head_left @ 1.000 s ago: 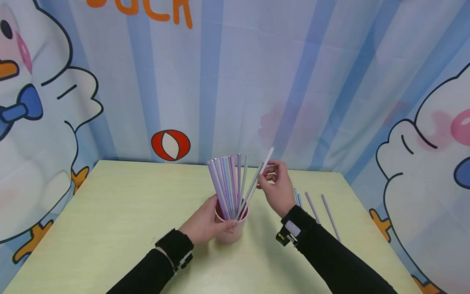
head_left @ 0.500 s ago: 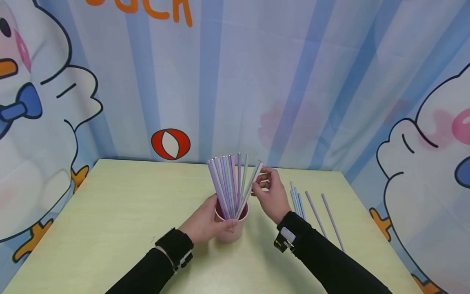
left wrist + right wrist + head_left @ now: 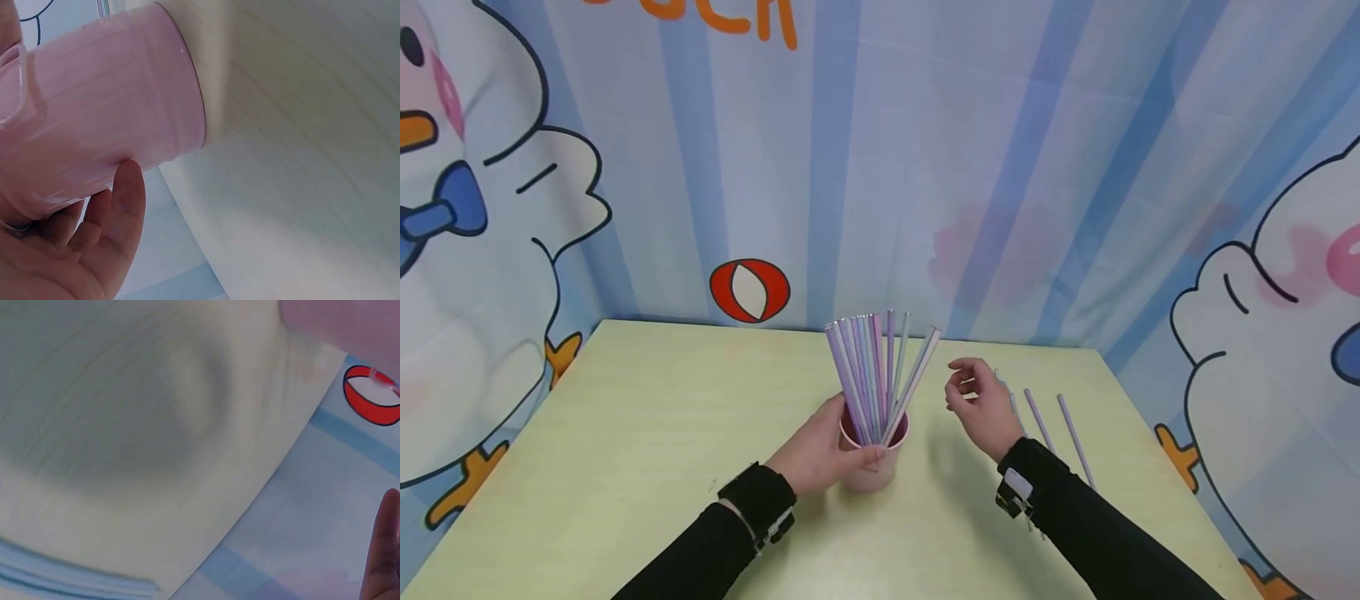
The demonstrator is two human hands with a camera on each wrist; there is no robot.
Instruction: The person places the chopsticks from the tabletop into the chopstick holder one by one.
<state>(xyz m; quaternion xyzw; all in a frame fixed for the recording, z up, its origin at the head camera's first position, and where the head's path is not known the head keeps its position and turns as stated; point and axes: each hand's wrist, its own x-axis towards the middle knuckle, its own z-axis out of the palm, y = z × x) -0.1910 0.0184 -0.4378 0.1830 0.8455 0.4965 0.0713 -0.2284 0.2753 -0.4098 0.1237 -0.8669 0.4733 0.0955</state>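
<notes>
Left hand (image 3: 818,457) is gripping pink cup (image 3: 872,480) of drinking straws (image 3: 867,383) on table (image 3: 662,417) | right hand (image 3: 983,410), loosely curled, empty, is hovering nearby | black right sleeve (image 3: 1105,525) is partly hiding loose straws (image 3: 1077,442) | striped backdrop (image 3: 887,167) is hanging behind

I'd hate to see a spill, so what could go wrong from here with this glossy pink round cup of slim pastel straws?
The cup might tip if the left grip loosened, since the straws rise well above its rim and fan outward. In the head view, the black fabric right sleeve overlaps the two slim purple straws lying loose; lowered or swept sideways, it could roll them.
</notes>
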